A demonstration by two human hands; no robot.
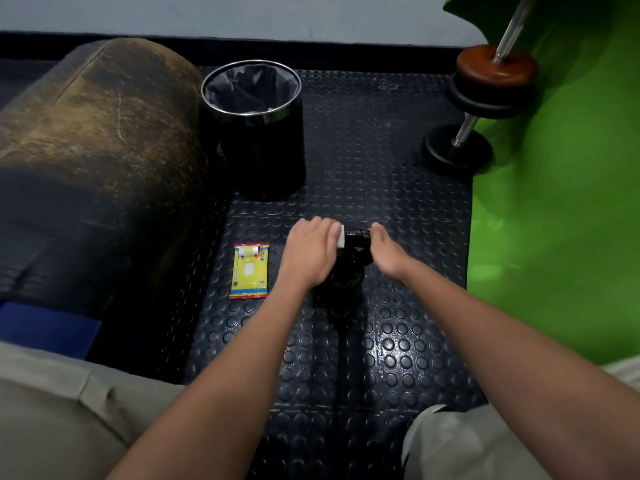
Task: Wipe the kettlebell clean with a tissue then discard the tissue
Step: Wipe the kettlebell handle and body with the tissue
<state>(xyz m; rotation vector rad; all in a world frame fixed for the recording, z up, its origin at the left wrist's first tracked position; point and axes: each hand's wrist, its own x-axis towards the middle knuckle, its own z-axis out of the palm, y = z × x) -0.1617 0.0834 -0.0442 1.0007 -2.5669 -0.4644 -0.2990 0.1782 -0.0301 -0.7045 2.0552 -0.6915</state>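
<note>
Studded floor mat (381, 341): left hand (313, 249) presses tissue (341, 236) on kettlebell (349, 261)

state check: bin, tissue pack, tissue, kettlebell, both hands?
Bin: upright, open top, lined with a bag.
Tissue pack: flat on floor, flap peeled open.
Tissue: under left hand, against kettlebell.
Kettlebell: on floor, between the hands.
Right hand: on kettlebell top, grip hidden.
</note>
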